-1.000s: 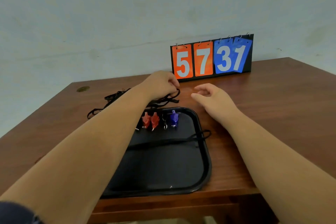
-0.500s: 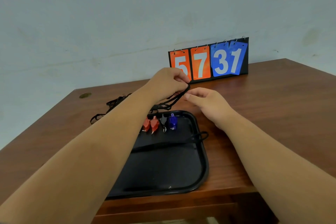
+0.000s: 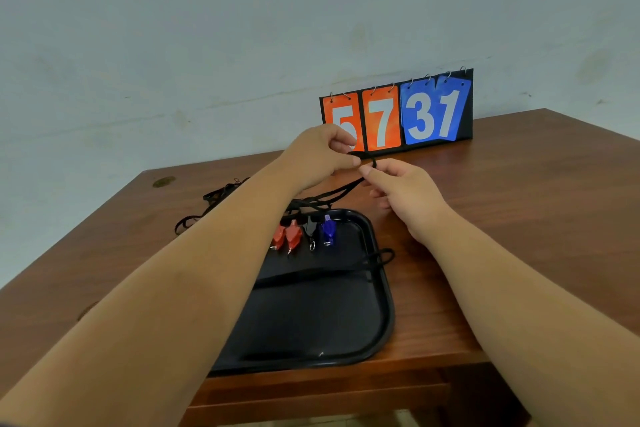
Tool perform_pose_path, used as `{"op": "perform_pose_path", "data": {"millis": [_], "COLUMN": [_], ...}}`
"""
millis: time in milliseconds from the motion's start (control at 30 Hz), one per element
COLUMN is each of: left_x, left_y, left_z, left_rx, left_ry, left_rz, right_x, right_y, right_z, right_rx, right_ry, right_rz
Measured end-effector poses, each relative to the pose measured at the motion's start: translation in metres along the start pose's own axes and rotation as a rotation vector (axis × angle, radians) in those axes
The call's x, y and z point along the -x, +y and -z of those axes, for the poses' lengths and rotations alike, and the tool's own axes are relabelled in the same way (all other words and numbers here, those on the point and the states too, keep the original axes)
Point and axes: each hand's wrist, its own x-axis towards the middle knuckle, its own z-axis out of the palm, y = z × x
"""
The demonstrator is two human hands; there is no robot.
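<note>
Both hands have lifted and drawn together since a second ago. The left grip [image 3: 322, 152] pinches the black cord [image 3: 346, 189] between thumb and curled fingers. The right grip [image 3: 401, 194], earlier loose and apart, now pinches the same cord just beside it. This cord hangs above the bench [image 3: 519, 201] and slopes down to the whistles [image 3: 328, 230] at the far end of the black tray [image 3: 388, 305], in front of the flip scoreboard [image 3: 398, 114].
</note>
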Motion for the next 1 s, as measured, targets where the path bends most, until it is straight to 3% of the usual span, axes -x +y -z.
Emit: {"op": "perform_pose_path", "data": {"millis": [100, 167, 600, 833, 1000], "left_x": [0.004, 0.007, 0.004, 0.003, 0.004], "left_y": [-0.01, -0.02, -0.056, -0.05, -0.024], "left_z": [-0.003, -0.007, 0.032, 0.048, 0.047], "left_rx": [-0.113, -0.25, -0.539, -0.397, -0.386], "left_ry": [-0.209, -0.246, 0.106, 0.274, 0.224], "left_rz": [0.097, 0.098, 0.208, 0.164, 0.052], "right_x": [-0.003, -0.005, -0.009, -0.004, 0.0], "right_y": [0.001, 0.002, 0.001, 0.001, -0.006], "right_z": [0.003, 0.004, 0.027, 0.021, 0.011], "right_rx": [-0.037, -0.053, -0.05, 0.275, 0.347], "right_ry": [0.091, 0.154, 0.506, 0.392, 0.47], "right_rz": [-0.005, -0.015, -0.118, -0.139, -0.159]}}
